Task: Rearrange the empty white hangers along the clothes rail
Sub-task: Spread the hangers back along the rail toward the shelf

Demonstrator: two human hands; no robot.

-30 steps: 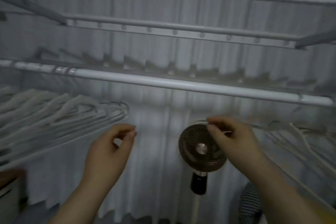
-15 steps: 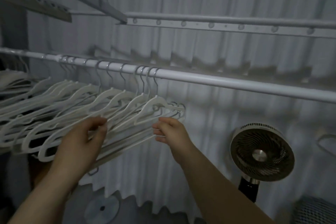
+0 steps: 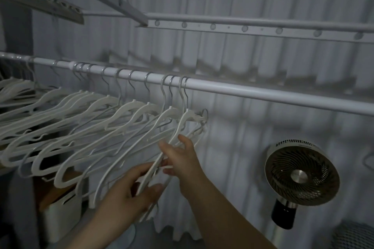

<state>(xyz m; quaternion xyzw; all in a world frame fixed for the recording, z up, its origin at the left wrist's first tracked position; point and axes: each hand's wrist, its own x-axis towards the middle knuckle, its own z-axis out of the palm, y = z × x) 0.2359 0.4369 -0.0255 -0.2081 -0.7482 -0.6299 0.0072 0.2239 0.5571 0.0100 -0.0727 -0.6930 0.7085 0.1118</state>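
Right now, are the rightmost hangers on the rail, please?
Hooked on: the rightmost hangers loop their hooks over the rail; left hand and right hand hold them.

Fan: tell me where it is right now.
In the head view the fan is low on the right, before the curtain, below the clothes rail and to the right of the hangers.

Round brown-grilled white-rimmed fan [image 3: 301, 174] on black stem, right, before pleated pale curtain [image 3: 232, 147]. White plastic storage box [image 3: 64, 214] lower left. Perforated grey metal bar [image 3: 263, 28] overhead.
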